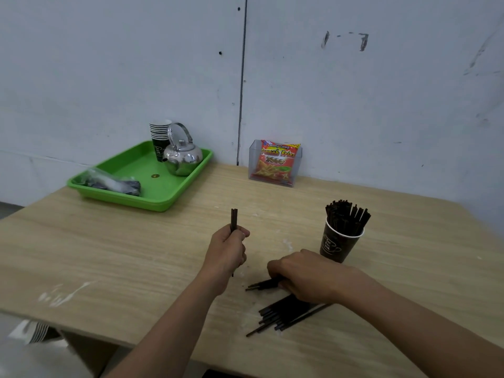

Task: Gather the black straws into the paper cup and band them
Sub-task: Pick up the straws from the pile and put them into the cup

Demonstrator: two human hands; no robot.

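Roughly midway: left hand (227, 249) fist clamped round few thin black plastic straws (234, 219), upright. Right hand (305, 274) fingers curled on more, flat on pale wooden table (122, 257). Loose pile (283, 315) remains. Dark paper cup (338, 248) well filled; banding not begun.

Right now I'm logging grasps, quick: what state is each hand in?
Left hand: closed around a few upright black straws.
Right hand: fingers curled round loose black straws on the wooden table.
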